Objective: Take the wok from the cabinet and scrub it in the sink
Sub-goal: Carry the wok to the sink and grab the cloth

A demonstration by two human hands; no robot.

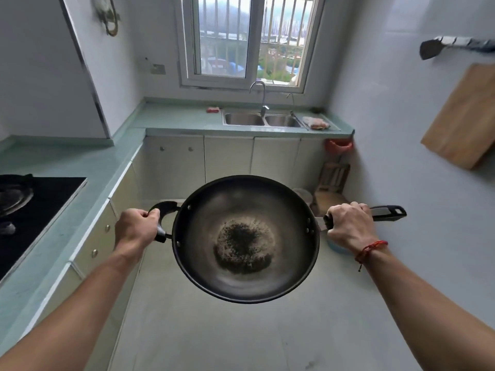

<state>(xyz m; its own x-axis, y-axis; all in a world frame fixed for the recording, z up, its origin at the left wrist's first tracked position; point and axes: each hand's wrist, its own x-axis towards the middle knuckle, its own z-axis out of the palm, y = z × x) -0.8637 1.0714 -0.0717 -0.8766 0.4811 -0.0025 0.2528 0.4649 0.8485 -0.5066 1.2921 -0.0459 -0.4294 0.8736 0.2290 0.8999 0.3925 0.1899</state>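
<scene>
A black wok (246, 279) with a dark burnt patch in its middle hangs level above the kitchen floor, held out in front of me. My left hand (136, 227) grips its small loop handle on the left. My right hand (349, 226), with a red string at the wrist, is closed around its long black handle on the right. The steel double sink (263, 120) lies far ahead under the window, with a curved tap (261, 96) over its divider. White cabinets (227, 156) below the counter all have their doors closed.
A green counter (80, 162) runs along the left with a black gas hob (32, 207). Cloths (316, 122) lie right of the sink, a pink sponge (213, 109) to its left. A wooden stool (330, 186) and red bag (338, 145) stand at the right corner. A cutting board (463, 116) hangs on the right wall.
</scene>
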